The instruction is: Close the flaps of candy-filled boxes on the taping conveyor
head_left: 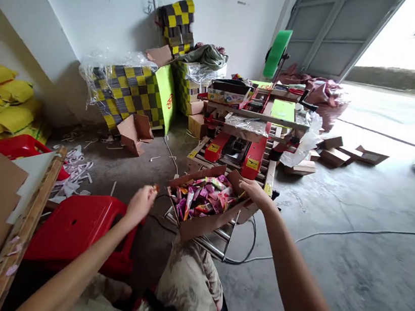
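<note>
An open cardboard box (201, 227) full of small shiny purple, pink and yellow packets (207, 196) sits before me on a metal roller stand (222, 235). My right hand (255, 191) grips the box at its far right corner, by the flap. To the left of the box, in the air and apart from it, is my left hand (142, 203). Its fingers are closed, and a small orange-brown bit (156, 188) shows at the fingertips; its kind is too small to make out.
Behind the box stands a red carton-sealing machine (255, 156) with a green tape roll (277, 53). A red plastic stool (76, 225) and a wood-edged table (27, 218) are at my left. Cables (358, 230) cross the floor. Wrapped carton stacks (129, 91) line the wall.
</note>
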Available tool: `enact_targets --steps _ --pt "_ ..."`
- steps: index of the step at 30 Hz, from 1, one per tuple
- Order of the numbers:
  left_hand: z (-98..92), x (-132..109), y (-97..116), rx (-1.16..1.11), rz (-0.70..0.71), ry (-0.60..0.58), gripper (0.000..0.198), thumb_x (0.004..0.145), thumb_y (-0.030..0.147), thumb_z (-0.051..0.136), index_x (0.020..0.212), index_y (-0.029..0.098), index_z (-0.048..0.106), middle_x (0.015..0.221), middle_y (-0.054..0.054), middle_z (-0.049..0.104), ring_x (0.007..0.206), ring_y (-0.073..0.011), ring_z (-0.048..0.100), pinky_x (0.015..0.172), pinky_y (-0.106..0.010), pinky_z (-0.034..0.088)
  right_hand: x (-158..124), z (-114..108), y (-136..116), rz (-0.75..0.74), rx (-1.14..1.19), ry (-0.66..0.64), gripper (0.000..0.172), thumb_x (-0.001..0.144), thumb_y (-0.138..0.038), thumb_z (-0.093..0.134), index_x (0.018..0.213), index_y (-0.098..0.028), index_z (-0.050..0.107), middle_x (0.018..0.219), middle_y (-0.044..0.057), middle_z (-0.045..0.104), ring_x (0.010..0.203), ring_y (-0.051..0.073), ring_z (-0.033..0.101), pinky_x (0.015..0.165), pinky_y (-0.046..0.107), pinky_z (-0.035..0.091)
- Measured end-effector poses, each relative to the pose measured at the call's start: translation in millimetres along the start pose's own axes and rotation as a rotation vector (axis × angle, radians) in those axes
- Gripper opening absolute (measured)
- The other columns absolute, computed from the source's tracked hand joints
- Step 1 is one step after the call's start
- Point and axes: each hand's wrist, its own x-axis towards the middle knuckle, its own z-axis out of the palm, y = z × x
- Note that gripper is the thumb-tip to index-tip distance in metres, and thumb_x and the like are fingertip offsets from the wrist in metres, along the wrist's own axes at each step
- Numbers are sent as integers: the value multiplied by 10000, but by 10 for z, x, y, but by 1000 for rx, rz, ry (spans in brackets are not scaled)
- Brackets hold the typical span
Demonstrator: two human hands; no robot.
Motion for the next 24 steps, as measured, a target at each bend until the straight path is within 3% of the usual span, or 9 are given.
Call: enact_targets --steps 2,4,6,8,10,12,15,19,24 --pt "-303 41 180 -102 62 236 401 951 335 262 1256 128 420 1163 -161 570 1094 -250 549 926 -377 419 12 5 17 30 -8 5 184 730 -302 568 818 -153 631 573 7 571 468 147 521 390 224 407" --pt "-456 32 490 -233 301 344 382 946 353 313 1262 178 437 1154 -111 572 1059 -216 561 932 -347 428 -14 -7 29 46 -10 15 284 748 -387 585 889 -147 641 624 29 604 486 161 546 398 242 430" --pt "-456 -2 794 -261 584 249 383 898 361 451 1254 225 493 1150 -87 574 1055 -219 566 937 -347 442 -97 -46 34 57 -7 18 417 767 -493 575 998 -152 640 720 61 647 547 179 584 435 262 466" --pt "-370 -24 945 -172 713 135 479 850 369 539 1306 239 475 1260 -106 517 1157 -257 512 989 -385 418 -237 -114 29 30 25 2 519 772 -560 560 1107 -167 623 854 93 678 672 208 627 513 287 504" --pt "-270 -13 884 -108 759 166 566 853 397 535 1375 224 398 1404 -123 396 1297 -286 380 1072 -422 334 -398 -187 18 -71 75 -72 554 753 -532 611 1183 -183 601 1011 108 674 847 242 636 642 322 524" --pt "-181 28 690 -96 871 199 586 904 433 433 1430 214 297 1501 -118 258 1383 -275 240 1128 -430 234 -515 -224 3 -208 112 -154 569 721 -444 676 1223 -193 580 1132 102 644 987 253 604 780 346 502" --pt "-35 118 490 -75 1096 94 633 927 519 283 1474 231 150 1549 -117 111 1417 -262 143 1146 -450 149 -506 -156 -36 -299 46 -122 490 684 -378 692 1121 -164 635 1049 86 669 939 224 607 817 336 474" --pt "211 209 732 -36 1088 -11 809 857 660 287 1480 210 34 1550 -134 -16 1429 -263 35 1146 -486 85 -277 87 -140 -341 -373 -110 327 664 -346 687 922 -147 665 724 8 636 655 146 550 618 254 433" --pt "480 147 1097 91 1049 -83 795 831 656 389 1463 210 204 1536 -96 181 1421 -277 110 1153 -496 47 -140 301 -295 -358 -666 -221 147 608 -163 691 732 -178 615 665 -38 588 608 108 491 555 201 346"
